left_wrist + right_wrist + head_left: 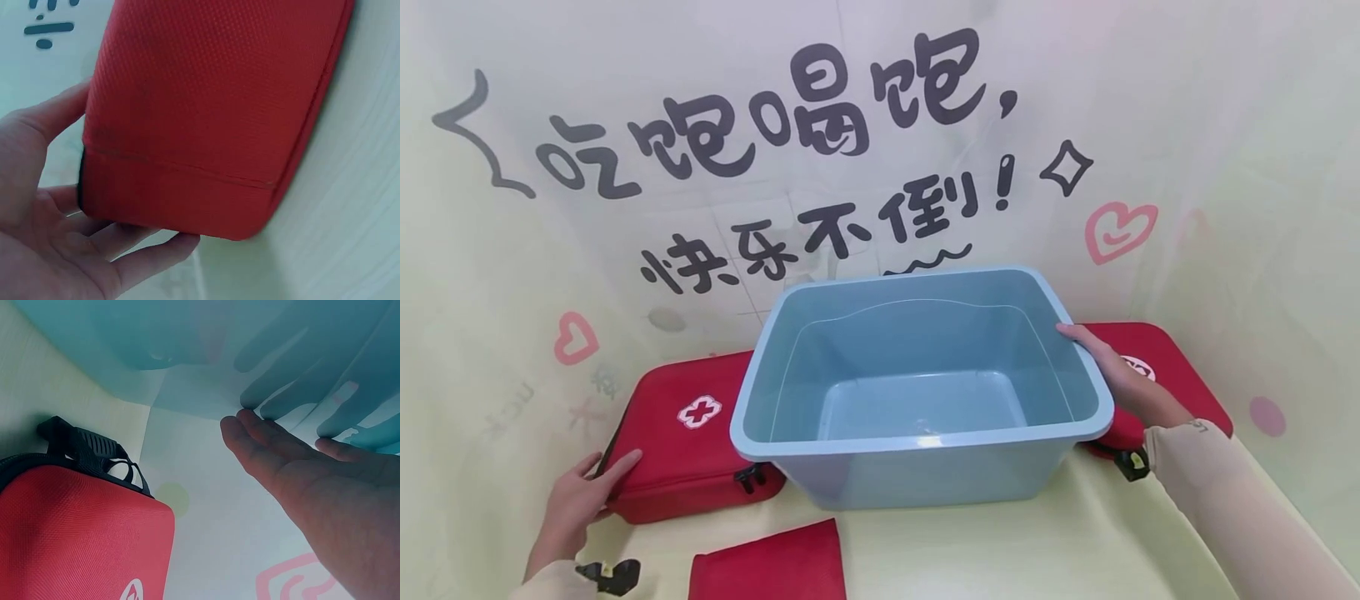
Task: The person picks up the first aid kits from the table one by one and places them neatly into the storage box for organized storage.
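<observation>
A light blue plastic storage bin (pixel 925 479) stands between two red first-aid cases, its open top facing me. My right hand (pixel 1120 371) holds its right rim, thumb at the edge. In the right wrist view the fingers (pixel 269 434) lie against the bin's outer wall (pixel 187 337). With my left hand (pixel 576 504) I grip the outer end of the left first-aid case (pixel 670 454), thumb on top. The left wrist view shows fingers (pixel 156 259) under that case's end (pixel 187 187). Behind my right forearm lies the right first-aid case (pixel 1172 375), partly hidden.
A flat red fabric piece (pixel 771 562) lies at the near edge, cut off by the frame. Behind everything hangs a pale printed curtain (pixel 1000 233) with black lettering. Black straps with buckles (pixel 613 575) show near my left wrist. The tabletop (pixel 940 550) is pale.
</observation>
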`<move>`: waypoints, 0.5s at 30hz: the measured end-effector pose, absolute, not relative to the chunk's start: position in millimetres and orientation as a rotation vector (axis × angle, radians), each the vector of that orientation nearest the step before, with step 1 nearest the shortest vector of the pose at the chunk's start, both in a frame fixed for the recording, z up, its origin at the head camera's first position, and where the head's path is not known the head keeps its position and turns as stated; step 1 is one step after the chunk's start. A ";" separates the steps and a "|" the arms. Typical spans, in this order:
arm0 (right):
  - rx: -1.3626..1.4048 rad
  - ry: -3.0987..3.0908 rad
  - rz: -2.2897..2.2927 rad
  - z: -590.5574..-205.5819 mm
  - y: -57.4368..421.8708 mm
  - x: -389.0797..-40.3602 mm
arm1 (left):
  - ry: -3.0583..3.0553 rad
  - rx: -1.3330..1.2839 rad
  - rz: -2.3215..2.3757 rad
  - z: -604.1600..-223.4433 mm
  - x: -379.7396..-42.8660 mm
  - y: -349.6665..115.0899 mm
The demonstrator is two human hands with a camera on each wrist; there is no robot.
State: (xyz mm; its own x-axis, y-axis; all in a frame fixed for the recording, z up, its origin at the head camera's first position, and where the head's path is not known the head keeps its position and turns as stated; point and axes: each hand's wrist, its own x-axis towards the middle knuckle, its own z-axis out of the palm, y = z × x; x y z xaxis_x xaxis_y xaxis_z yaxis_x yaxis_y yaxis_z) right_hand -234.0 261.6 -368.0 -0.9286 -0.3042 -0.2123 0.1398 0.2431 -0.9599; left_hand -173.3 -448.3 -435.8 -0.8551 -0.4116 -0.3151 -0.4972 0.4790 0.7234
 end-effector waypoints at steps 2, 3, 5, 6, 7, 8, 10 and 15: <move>-0.167 2.164 -1.741 -367.3 260.5 -234.7 | 2.559 -0.809 1.405 -439.1 -169.1 -450.6; -0.174 2.161 -1.745 -367.2 260.2 -235.0 | 2.530 -0.800 1.441 -440.7 -167.0 -451.7; -0.187 2.156 -1.752 -367.2 259.5 -235.4 | 2.463 -0.777 1.518 -443.9 -163.4 -454.1; -0.187 2.156 -1.752 -367.0 259.4 -235.6 | 2.430 -0.767 1.554 -445.0 -162.1 -454.7; -0.186 2.154 -1.752 -367.2 259.5 -235.8 | 2.407 -0.762 1.584 -446.5 -161.1 -455.4; -0.187 2.151 -1.752 -367.3 259.6 -235.9 | 2.384 -0.757 1.612 -447.8 -160.3 -456.4; -0.186 2.146 -1.749 -367.3 259.8 -235.7 | 2.350 -0.744 1.643 -450.0 -159.1 -459.5; -0.193 2.139 -1.743 -367.1 260.4 -235.1 | 2.229 -0.734 1.755 -453.0 -155.5 -468.3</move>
State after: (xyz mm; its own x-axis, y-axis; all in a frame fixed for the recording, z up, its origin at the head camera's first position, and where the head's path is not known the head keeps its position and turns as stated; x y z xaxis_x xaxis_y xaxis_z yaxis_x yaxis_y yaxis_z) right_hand -235.1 260.4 -367.1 -0.9209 -0.3353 -0.1987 0.1271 0.2238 -0.9663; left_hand -155.5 -468.3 -453.0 -0.8539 -0.2513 -0.4558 -0.5021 0.1667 0.8486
